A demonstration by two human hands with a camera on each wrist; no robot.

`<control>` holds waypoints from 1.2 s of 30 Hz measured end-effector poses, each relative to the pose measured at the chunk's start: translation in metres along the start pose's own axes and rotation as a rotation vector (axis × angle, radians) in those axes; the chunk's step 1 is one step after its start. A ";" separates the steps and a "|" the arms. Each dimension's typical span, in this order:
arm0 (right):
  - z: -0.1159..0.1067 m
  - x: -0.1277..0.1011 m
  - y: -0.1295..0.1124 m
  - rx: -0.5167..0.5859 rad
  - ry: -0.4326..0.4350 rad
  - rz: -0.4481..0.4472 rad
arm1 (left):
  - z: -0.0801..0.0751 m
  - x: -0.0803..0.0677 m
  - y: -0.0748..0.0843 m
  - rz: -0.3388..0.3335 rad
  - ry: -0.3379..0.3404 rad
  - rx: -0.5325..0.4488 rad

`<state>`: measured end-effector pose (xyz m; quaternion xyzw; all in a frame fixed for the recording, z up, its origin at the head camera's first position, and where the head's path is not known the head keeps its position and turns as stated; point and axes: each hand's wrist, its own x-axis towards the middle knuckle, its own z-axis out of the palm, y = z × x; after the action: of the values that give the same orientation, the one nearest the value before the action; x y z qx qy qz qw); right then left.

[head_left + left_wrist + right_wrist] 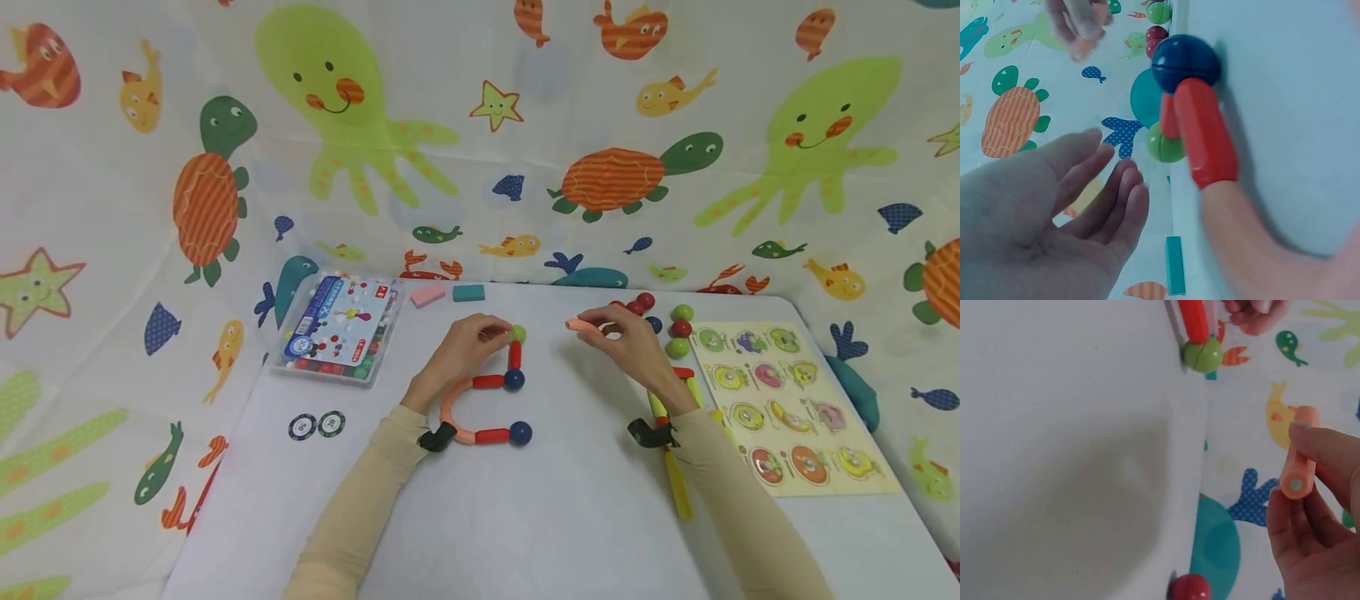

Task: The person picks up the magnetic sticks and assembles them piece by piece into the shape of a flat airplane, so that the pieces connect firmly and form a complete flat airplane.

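Note:
My left hand [467, 343] is beside a green ball [518, 333], thumb and fingers loosely bent with nothing between them in the left wrist view. The ball tops a joined chain of magnetic pieces on the table. From it run a red rod [514, 356], a navy ball [513, 380], another red rod [488, 382], a curved peach rod [447, 408], a third red rod [492, 436] and a second navy ball [521, 432]. Off to the right, my right hand [630, 340] pinches a loose peach magnetic rod [1301, 456] between thumb and fingers, raised above the table.
A clear box [341, 329] of magnetic pieces stands at the back left, near pink [428, 295] and teal blocks [468, 292]. Two round chips [332, 423] lie at left. Loose balls [681, 328], yellow rods [677, 483] and a fruit picture board [795, 408] lie at right.

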<state>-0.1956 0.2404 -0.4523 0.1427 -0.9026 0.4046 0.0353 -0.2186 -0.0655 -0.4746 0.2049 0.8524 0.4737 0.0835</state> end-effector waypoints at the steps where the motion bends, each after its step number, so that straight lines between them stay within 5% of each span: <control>1: 0.002 0.005 0.002 -0.003 -0.006 0.005 | -0.001 0.002 0.001 -0.001 0.013 0.007; 6: 0.017 0.024 0.012 -0.016 -0.050 0.030 | -0.001 0.011 0.004 -0.014 0.033 0.045; 15: 0.050 0.042 0.015 -0.010 -0.142 0.066 | 0.004 0.026 0.000 -0.142 -0.028 0.078; 36: 0.071 0.048 0.013 -0.054 -0.158 0.112 | 0.010 0.038 -0.004 -0.115 -0.124 0.134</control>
<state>-0.2415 0.1853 -0.5008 0.1223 -0.9197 0.3691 -0.0548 -0.2506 -0.0428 -0.4815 0.1898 0.8858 0.3963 0.1494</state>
